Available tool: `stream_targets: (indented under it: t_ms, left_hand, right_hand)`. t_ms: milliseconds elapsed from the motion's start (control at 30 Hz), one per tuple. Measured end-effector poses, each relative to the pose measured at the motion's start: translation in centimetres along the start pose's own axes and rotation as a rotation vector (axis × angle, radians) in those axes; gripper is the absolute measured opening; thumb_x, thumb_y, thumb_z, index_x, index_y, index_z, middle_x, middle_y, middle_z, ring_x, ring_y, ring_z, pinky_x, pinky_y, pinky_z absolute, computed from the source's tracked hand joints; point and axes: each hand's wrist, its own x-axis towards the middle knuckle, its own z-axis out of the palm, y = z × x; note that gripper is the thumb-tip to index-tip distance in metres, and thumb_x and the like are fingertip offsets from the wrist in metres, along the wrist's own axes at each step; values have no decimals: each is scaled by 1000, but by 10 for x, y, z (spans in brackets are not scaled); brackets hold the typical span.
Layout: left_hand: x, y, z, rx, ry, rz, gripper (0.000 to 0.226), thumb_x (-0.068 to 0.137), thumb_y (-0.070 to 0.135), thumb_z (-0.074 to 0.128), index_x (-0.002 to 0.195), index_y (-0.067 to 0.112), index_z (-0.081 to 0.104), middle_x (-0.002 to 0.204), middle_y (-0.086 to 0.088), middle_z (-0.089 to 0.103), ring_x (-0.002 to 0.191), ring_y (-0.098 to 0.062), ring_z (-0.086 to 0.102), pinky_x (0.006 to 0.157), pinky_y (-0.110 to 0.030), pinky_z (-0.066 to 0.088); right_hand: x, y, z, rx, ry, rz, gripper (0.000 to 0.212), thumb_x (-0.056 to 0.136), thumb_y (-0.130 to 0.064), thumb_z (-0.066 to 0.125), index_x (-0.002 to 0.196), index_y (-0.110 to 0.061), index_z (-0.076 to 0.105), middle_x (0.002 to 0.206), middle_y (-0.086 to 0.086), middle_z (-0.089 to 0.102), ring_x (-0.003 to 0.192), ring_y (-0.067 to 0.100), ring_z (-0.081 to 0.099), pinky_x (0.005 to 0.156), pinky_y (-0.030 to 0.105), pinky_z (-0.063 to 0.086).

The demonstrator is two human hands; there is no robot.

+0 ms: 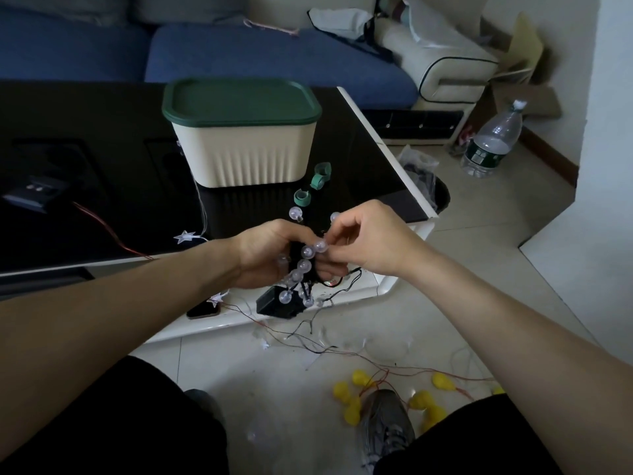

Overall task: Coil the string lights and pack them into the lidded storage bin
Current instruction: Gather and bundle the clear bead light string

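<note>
The right hand [370, 238] pinches a clear bulb of the string lights [301, 269]; the left hand [270, 258] clamps the coiled bundle above the table's near edge [342, 299]; behind stands one closed storage bin [243, 135], three green ties [302, 197] beside it.

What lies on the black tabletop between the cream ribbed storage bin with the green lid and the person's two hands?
In the head view, three small green curled clips lie between the bin and the hands.
</note>
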Motion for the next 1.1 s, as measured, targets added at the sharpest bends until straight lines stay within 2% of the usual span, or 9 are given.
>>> stream_targets:
  t_ms: [100,167,267,367,500,633,833,933,1100]
  left_hand:
    - [4,-2,-2,71,-19,-9,28,76,16,55,48,13,55,63,-10,63,49,-12,46,54,-23,18]
    - [3,0,0,107,-71,-24,25,84,13,44,64,2,54,56,-10,63,40,-11,45,51,-23,14]
    - [2,3,1,120,-183,-26,27,86,17,46,74,-2,61,63,-11,63,37,-11,40,43,-17,29]
    - [4,2,-2,136,-247,-74,31,88,30,53,82,2,63,48,1,41,34,-8,30,44,-22,18]
    - [5,2,0,124,-297,-90,33,91,38,52,79,8,56,43,3,33,33,-8,30,41,-19,28]
    - [4,1,4,4,-201,-43,33,94,34,55,71,11,48,50,-3,43,41,-16,47,41,-21,41]
    - [9,10,-5,-273,143,145,39,103,30,44,68,17,53,60,2,61,43,-8,56,29,-9,24]
    - [10,14,-12,-403,191,197,38,104,33,42,71,18,52,62,3,63,52,-10,61,42,-11,36]
    - [15,17,-16,-522,211,276,34,106,16,34,75,12,48,95,-13,75,93,-23,74,95,-21,42]
  right_hand:
    - [-3,0,1,14,-39,17,16,76,-27,88,72,-20,75,63,-7,72,62,5,68,65,25,57]
    - [-3,1,0,30,-70,27,20,75,-31,89,72,-18,74,63,-2,73,63,12,70,67,31,59]
    - [-3,5,-8,28,-79,38,27,67,-38,92,71,-18,74,70,4,73,62,9,64,63,28,53]
    - [-4,11,-16,55,-105,45,40,57,-50,89,72,-17,73,76,15,72,62,12,58,62,29,46]
    - [-6,19,-22,93,-105,62,38,60,-49,85,76,-17,72,71,7,71,63,8,58,63,25,48]
    - [-8,21,-22,126,-152,94,18,85,-33,76,82,-16,71,61,-7,65,55,7,56,58,21,47]
    - [-14,35,-32,96,-160,232,32,99,-37,59,85,-9,68,74,3,71,74,15,69,79,35,56]
    - [-17,38,-29,174,-234,294,42,104,-43,46,80,-13,65,80,2,73,91,20,73,98,42,55]
    - [-18,29,-13,148,-227,245,37,108,-31,41,102,-6,67,62,0,58,56,11,58,63,29,51]
